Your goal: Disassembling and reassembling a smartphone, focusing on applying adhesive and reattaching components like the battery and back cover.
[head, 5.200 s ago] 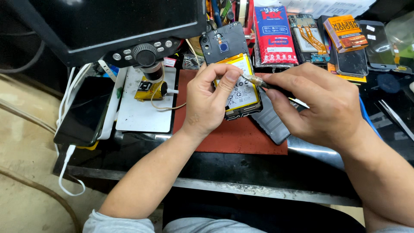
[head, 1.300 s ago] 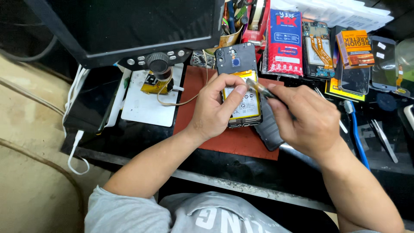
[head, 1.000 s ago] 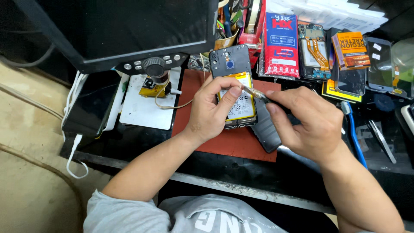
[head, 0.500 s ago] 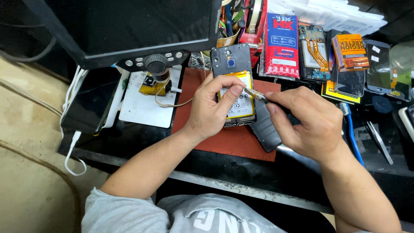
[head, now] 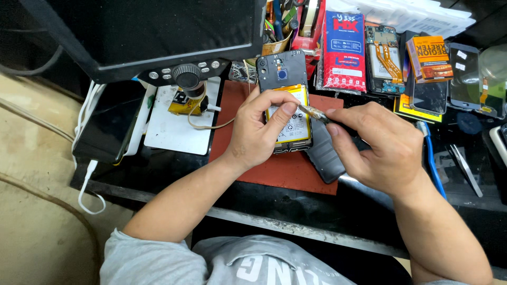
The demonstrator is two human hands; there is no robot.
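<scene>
An opened phone (head: 285, 89) with a yellow battery (head: 292, 119) lies on a red mat (head: 274, 171). My left hand (head: 259, 129) rests on the phone's left side, thumb and fingers pressing on the battery. My right hand (head: 377, 145) pinches a thin metal tool (head: 312, 111) whose tip meets the battery's right edge next to my left thumb. A dark back cover (head: 322, 155) lies on the mat beneath my right hand.
A dark monitor (head: 158, 31) with knobs stands at the back left over a white pad (head: 169, 129). A black phone (head: 105, 124) with white cable lies left. Boxes (head: 343, 50), phone parts (head: 383, 58) and screens (head: 465, 79) crowd the back right; a blue brush (head: 432, 158) and tweezers (head: 465, 169) lie right.
The view has shifted slightly. My hands stay on the phone, with the tool tip still at the battery's right edge.
</scene>
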